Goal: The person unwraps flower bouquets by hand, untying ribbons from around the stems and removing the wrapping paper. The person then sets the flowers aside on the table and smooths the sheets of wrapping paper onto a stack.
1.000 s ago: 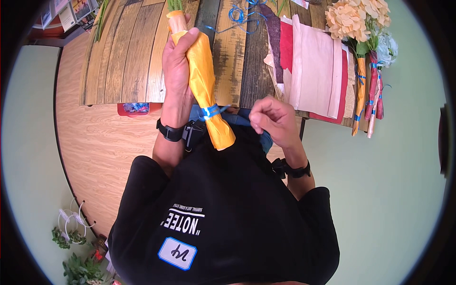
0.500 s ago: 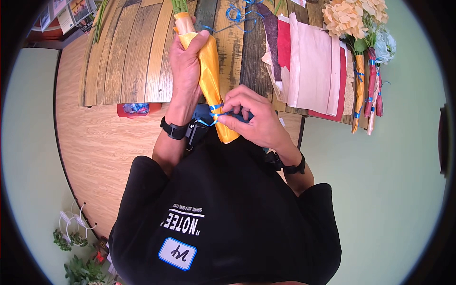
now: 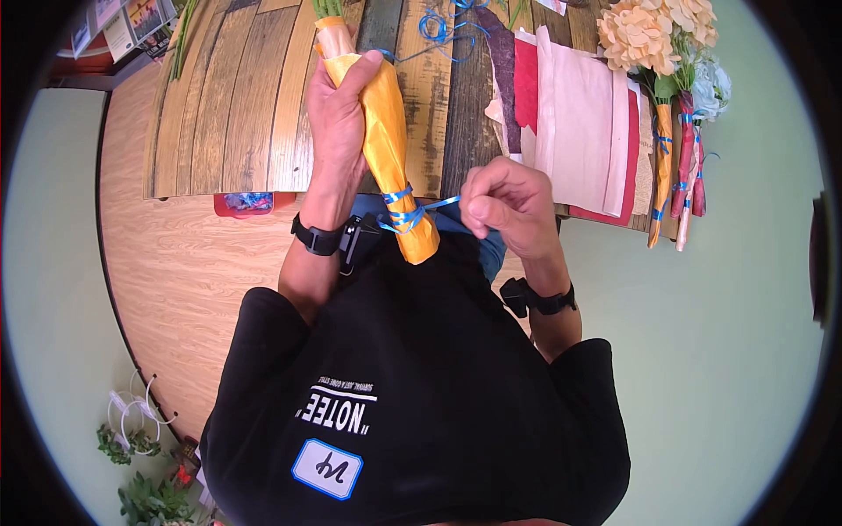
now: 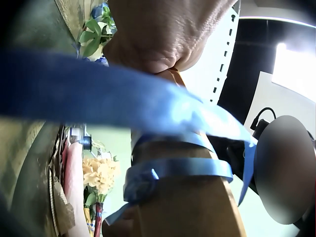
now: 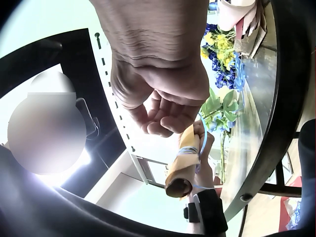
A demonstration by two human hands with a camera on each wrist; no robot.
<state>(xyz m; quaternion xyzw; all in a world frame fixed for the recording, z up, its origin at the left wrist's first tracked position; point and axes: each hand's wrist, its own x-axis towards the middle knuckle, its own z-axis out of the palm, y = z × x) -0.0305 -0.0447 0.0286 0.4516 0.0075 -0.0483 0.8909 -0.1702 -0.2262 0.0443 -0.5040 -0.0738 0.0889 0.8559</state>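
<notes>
My left hand [image 3: 338, 118] grips the upper part of a yellow paper wrap [image 3: 383, 118], its thumb across the front; green stems [image 3: 327, 9] stick out at the top. Near the wrap's lower end, blue ribbon [image 3: 406, 216] circles it in several turns, also seen close up in the left wrist view [image 4: 177, 168]. To the right, my right hand [image 3: 513, 206] pinches the ribbon's end, which is drawn taut from the wrap. The right wrist view shows the right hand [image 5: 160, 94] with curled fingers above the wrap's open lower end [image 5: 178, 187].
Sheets of pink paper [image 3: 579, 123] and red paper lie on the wooden table [image 3: 254, 114]. Wrapped flowers [image 3: 664, 175] lie at its right edge. Loose blue ribbon [image 3: 436, 28] is at the far side. A red container [image 3: 248, 203] stands below the table's near edge.
My right hand first came in to the wrap's lower part, then moved back right, pulling ribbon outward. More blue turns now show around the wrap. The left hand keeps its grip and has shifted slightly.
</notes>
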